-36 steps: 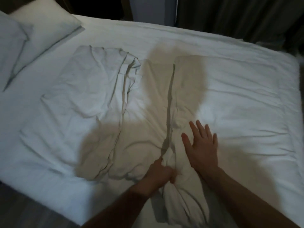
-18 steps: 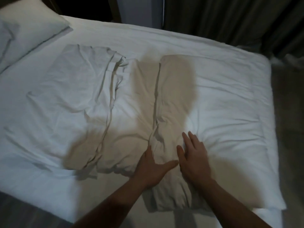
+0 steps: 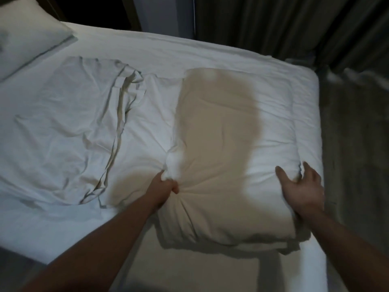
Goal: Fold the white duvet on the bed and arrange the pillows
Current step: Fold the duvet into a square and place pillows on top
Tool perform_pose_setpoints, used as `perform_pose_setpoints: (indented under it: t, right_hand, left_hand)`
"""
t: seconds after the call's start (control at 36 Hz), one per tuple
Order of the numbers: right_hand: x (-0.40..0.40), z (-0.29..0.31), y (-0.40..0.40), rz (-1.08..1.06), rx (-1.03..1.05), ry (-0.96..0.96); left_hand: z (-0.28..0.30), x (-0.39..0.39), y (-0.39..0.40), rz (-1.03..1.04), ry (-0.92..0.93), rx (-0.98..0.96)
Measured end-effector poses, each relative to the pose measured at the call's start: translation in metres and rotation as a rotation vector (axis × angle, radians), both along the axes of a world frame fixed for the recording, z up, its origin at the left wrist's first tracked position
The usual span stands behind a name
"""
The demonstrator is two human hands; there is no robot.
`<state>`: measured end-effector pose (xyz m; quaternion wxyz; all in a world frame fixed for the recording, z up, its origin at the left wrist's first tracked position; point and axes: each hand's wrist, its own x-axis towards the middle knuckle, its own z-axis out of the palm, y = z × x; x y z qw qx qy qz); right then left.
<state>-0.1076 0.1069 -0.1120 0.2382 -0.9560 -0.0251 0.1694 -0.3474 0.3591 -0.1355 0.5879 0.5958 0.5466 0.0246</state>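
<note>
The white duvet (image 3: 227, 144) lies folded into a thick block on the right half of the bed (image 3: 147, 47). My left hand (image 3: 166, 184) is clenched on a bunch of fabric at the block's left edge. My right hand (image 3: 301, 186) grips its right edge, thumb on top and fingers curled around the side. A white pillow (image 3: 27, 36) lies at the far left corner of the bed. My own shadow falls across the middle of the duvet.
A crumpled flat white sheet (image 3: 69, 127) lies spread on the left half of the bed. Dark curtains (image 3: 273, 24) hang beyond the far edge. Grey floor (image 3: 353, 165) runs along the bed's right side, with the near edge of the mattress below my arms.
Both hands lay close together on the duvet's middle seam. Now they are apart, each gripping one side, and the duvet has been folded over into a narrower, thicker block toward the right.
</note>
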Motion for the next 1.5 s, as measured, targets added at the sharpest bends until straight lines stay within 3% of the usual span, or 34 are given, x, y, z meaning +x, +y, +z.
perform_pose_setpoints:
  t: [0.08,0.17,0.31,0.5,0.56,0.67,0.78,1.0,1.14,1.25,1.5]
  right_hand:
    - [0.013,-0.003,-0.022,-0.235,0.174,0.453]
    - [0.014,-0.009,-0.039,-0.208,0.313,0.707]
    - [0.011,-0.009,-0.047,-0.159,0.436,0.766]
    - [0.021,0.001,-0.05,-0.196,0.471,0.772]
    - [0.02,0.007,-0.045,-0.193,0.475,0.744]
    - [0.01,0.039,-0.034,-0.128,0.514,0.651]
    - [-0.002,0.08,-0.017,-0.058,0.581,0.596]
    - [-0.033,0.153,0.033,0.004,0.613,0.511]
    - [-0.055,0.19,0.068,0.113,0.53,0.403]
    - [-0.08,0.226,0.106,0.217,0.454,0.311]
    - [-0.147,0.285,0.217,0.476,0.281,0.187]
  left_hand:
    - [0.006,0.003,-0.008,-0.024,0.087,0.087]
    - [0.021,0.007,-0.026,-0.012,0.202,0.365]
    - [0.031,0.003,-0.043,-0.198,0.199,0.809]
    - [0.048,-0.004,-0.075,-0.467,0.101,0.915]
    - [0.049,-0.006,-0.083,-0.554,0.08,0.869]
    - [0.071,-0.004,-0.098,-0.799,0.082,0.537]
    - [0.115,0.005,-0.114,-0.888,0.037,0.427]
    - [0.186,0.011,-0.13,-0.699,-0.061,0.538]
    - [0.215,0.009,-0.118,-0.631,-0.004,0.558]
    - [0.236,-0.001,-0.094,-0.556,0.042,0.554]
    - [0.267,-0.069,-0.003,-0.293,-0.103,0.458]
